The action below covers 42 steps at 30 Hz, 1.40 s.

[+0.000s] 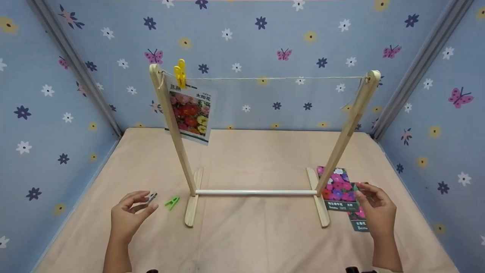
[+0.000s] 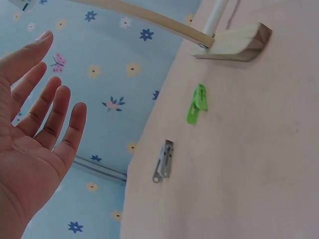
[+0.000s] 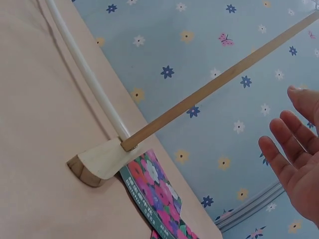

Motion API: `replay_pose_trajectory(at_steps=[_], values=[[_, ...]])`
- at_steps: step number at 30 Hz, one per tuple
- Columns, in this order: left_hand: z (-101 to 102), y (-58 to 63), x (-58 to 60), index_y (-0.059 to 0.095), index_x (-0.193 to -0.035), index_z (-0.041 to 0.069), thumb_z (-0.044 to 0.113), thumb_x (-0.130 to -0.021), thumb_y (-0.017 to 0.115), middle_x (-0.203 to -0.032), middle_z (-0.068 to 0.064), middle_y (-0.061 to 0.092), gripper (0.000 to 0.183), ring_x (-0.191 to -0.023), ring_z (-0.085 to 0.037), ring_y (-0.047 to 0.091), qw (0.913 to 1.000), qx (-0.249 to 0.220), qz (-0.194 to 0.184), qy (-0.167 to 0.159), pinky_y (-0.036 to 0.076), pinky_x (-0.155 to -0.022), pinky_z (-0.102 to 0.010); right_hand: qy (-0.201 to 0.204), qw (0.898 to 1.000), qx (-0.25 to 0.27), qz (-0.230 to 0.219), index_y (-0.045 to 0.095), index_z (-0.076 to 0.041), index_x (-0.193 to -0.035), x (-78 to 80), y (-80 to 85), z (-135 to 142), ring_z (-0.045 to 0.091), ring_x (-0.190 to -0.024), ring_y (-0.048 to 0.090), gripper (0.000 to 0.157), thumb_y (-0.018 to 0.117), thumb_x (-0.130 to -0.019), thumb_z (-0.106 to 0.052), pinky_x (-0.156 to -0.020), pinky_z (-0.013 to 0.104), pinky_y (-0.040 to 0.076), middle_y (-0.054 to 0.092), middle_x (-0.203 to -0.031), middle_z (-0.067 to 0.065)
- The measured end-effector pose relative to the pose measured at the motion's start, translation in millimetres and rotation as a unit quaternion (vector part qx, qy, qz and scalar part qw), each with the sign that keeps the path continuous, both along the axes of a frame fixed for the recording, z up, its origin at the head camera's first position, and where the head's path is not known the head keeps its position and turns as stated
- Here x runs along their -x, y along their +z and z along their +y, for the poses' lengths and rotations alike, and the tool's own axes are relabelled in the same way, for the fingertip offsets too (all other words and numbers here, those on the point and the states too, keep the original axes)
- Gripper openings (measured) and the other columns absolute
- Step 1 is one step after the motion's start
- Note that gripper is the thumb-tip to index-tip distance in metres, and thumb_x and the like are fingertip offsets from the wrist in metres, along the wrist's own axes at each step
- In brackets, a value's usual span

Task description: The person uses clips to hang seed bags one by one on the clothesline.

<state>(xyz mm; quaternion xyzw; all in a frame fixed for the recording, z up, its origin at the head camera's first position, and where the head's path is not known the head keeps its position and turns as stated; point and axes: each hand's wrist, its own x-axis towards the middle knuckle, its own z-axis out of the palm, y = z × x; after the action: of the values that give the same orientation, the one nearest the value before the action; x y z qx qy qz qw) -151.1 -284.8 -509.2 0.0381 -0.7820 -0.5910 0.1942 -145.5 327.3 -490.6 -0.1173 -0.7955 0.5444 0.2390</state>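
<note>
Left wrist shows the grey clip [image 2: 166,160] whole; head, only partly.

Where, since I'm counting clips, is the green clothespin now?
In the head view, the green clothespin lies left of centre on the peach surface, between the left hand and the wooden rack's left foot.

Peach surface [image 1: 257,242], wooden-footed stand [image 1: 256,192], green clip [image 2: 198,104], grey clip [image 2: 164,162], overlapping flower packets [image 1: 338,186]
</note>
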Motion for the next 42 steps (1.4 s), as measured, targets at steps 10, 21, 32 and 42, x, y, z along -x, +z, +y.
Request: replay_pose_trajectory(at_steps=[10,21,32,42], values=[[1,-22.7,-0.7,0.069,-0.114,-0.004,0.005,-0.073,0.086,-0.115,-0.01,0.062,0.046,-0.096,-0.013,0.059,0.9979,-0.008,-0.063,0.01,0.056,-0.083,-0.026,-0.024,0.998,0.002,-0.064,0.062,-0.011,-0.128,7.5,-22.9,19,0.008,-0.106,0.053,0.042,0.068,-0.092,-0.031,-0.104,0.035,0.044,0.061,-0.125,0.005],[3,-52.9,9.8,0.066,-0.118,-0.005,0.007,-0.074,0.086,-0.114,-0.012,0.063,0.05,-0.095,-0.011,0.061,0.9941,-0.024,-0.106,0.001,0.054,-0.081,-0.021,-0.03,0.993,0.002,-0.115,0.058,-0.008,-0.133,14.3,-43.3,34,0.011,-0.109,0.051,0.049,0.067,-0.092,-0.035,-0.085,0.014,0.044,0.059,-0.128,0.005],[8,-68.4,18.1,0.066,-0.116,-0.007,0.003,-0.074,0.085,-0.119,-0.014,0.061,0.048,-0.105,-0.02,0.059,0.9938,-0.035,-0.104,0.013,0.054,-0.087,-0.025,-0.06,0.986,0.005,-0.156,0.054,-0.008,-0.136,20.1,-60.7,41,0.02,-0.117,0.049,0.054,0.067,-0.093,-0.037,-0.1,0.037,0.044,0.055,-0.133,0.01],[9,-77.3,27.7,0.062,-0.124,-0.006,-0.002,-0.077,0.079,-0.134,-0.015,0.055,0.049,-0.119,-0.029,0.056,0.9874,-0.026,-0.156,0.011,0.05,-0.09,-0.017,-0.026,0.981,-0.035,-0.19,0.046,-0.001,-0.141,24.8,-84.2,46,0.038,-0.124,0.046,0.061,0.07,-0.091,-0.027,-0.102,0.051,0.043,0.048,-0.136,0.024]])
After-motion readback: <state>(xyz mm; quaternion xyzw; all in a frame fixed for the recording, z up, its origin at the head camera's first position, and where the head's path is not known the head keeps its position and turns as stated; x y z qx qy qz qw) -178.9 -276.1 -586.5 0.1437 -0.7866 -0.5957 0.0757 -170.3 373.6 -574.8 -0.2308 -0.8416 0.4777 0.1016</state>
